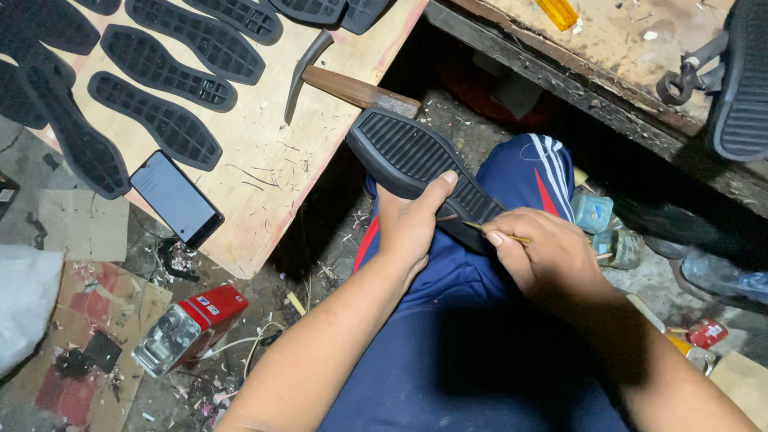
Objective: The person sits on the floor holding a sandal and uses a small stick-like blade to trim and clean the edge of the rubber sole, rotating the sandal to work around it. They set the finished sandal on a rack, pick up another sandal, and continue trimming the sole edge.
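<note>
The left hand (412,224) reaches up from the bottom of the view and curls around a black shoe sole (420,164). Its thumb lies flat on the ribbed top and its fingers wrap under the edge. The right hand (548,256) comes in from the right, closed tight, and pinches a thin yellowish stick (498,234) whose tip touches the sole beside the left thumb.

The sole rests on the person's knee in blue pants (480,336). Its long side runs from upper left to lower right, with the wide round end pointing up-left toward a hammer (336,84).

The hammer lies on a wooden board (272,160), with more black soles (160,80) in rows and a dark phone (176,198). On the floor lies a small red and silver tool (190,328) with a white label. By the right knee stand a small blue box (594,210) and a glass jar (620,248).
</note>
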The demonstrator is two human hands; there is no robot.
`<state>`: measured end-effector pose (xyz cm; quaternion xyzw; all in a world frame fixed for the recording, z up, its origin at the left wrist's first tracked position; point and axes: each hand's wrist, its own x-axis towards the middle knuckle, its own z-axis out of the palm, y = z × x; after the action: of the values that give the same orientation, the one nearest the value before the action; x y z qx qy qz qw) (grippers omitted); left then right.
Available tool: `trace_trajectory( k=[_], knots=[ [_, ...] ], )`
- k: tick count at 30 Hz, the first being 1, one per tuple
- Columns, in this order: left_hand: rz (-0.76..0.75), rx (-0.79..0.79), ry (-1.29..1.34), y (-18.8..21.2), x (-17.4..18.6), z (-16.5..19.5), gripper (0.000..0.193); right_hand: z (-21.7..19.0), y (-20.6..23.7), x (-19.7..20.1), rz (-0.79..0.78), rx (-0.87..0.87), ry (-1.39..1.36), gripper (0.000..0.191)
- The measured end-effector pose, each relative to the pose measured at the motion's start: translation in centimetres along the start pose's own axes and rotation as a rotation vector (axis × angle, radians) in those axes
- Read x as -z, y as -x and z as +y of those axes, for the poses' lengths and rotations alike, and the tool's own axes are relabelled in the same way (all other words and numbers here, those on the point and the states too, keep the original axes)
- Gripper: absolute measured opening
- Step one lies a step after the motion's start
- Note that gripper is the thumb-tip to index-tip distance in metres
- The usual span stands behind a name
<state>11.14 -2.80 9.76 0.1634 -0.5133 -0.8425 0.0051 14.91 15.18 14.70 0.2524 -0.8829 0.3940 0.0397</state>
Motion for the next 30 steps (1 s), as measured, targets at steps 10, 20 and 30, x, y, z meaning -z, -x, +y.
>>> trace_trajectory(
  k=[10,20,30],
  knots=[
    [0.009,-0.004,-0.021,0.0,0.1,0.1,0.044,-0.9,0.8,0.3,-0.047,-0.02,0.12,0.006],
    [-0.123,0.113,-0.112,-0.9,0.7,1.8,0.042,-0.4,2.9,2.3,0.115,-0.153,-0.097,0.012],
    [-0.76,-0.136,-0.437,0.8,1.7,11.6,0.067,-1.1,-1.6,-0.3,0.059,-0.373,-0.574,0.075]
  ],
)
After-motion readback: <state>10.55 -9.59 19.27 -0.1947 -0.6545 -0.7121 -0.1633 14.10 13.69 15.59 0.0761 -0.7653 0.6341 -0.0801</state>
